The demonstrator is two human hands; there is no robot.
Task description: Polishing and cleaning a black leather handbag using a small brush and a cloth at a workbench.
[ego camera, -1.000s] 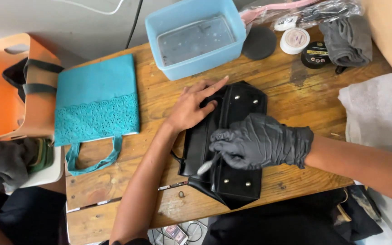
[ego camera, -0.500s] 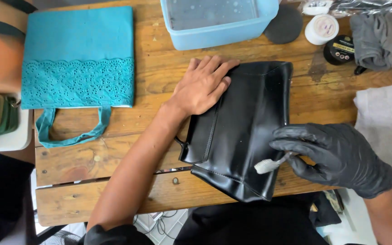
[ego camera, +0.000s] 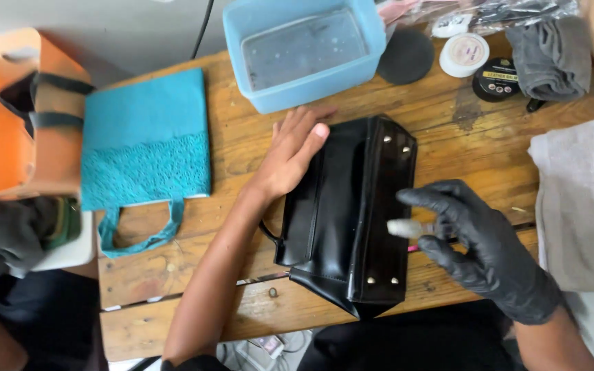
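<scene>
A black leather handbag (ego camera: pixel 348 213) lies on its side on the wooden table (ego camera: pixel 242 144), its studded base facing up. My bare left hand (ego camera: pixel 291 152) rests flat on the bag's upper left edge, pressing it down. My right hand (ego camera: pixel 479 244), in a black glove, pinches a small white-tipped applicator (ego camera: pixel 407 228) whose tip touches the bag's right edge near the base.
A light blue plastic tub (ego camera: pixel 304 48) stands behind the bag. A teal tote bag (ego camera: pixel 146 148) and an orange bag (ego camera: pixel 15 117) lie at the left. A black sponge disc (ego camera: pixel 405 56), small tins (ego camera: pixel 465 55) and a grey cloth (ego camera: pixel 551 62) sit at the back right; a pale towel (ego camera: pixel 582 206) covers the right edge.
The bag has been turned so its studded base faces up. My gloved right hand with the applicator shifted from the bag's lower part to its right edge; my left hand stayed on the bag.
</scene>
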